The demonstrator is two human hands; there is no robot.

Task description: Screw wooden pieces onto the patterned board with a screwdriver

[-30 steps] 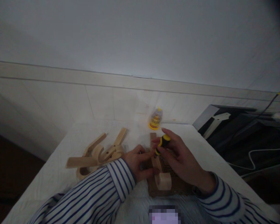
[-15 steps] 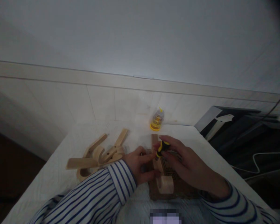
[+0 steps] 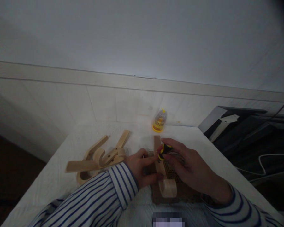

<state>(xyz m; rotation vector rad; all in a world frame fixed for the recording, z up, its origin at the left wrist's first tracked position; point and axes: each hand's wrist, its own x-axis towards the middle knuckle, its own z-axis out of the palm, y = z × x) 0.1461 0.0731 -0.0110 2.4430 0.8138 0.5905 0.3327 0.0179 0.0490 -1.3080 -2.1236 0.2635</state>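
One wood piece point(image 3: 169, 188), curled at its near end, lies over one brown board point(image 3: 164, 200), close to the board's left edge; its straight end runs past the board's far edge. One black-and-yellow screwdriver point(image 3: 166, 148) slants down to the piece in the right hand point(image 3: 191, 170), whose fingers are pinched round the handle; the tip is too small to make out. The left hand point(image 3: 138, 167) has thumb and forefinger parted against the piece; whether they grip it I cannot tell. At least three similar pieces point(image 3: 82, 165) overlap in one pile at left, partly behind the left forearm. One yellow-based bottle point(image 3: 159, 122) stands near the surface's far edge, just before the wall point(image 3: 109, 101). White cloth shows on the surface point(image 3: 191, 135) between pile and bottle, and along the right edge; beyond that edge runs one white cord point(image 3: 263, 167).
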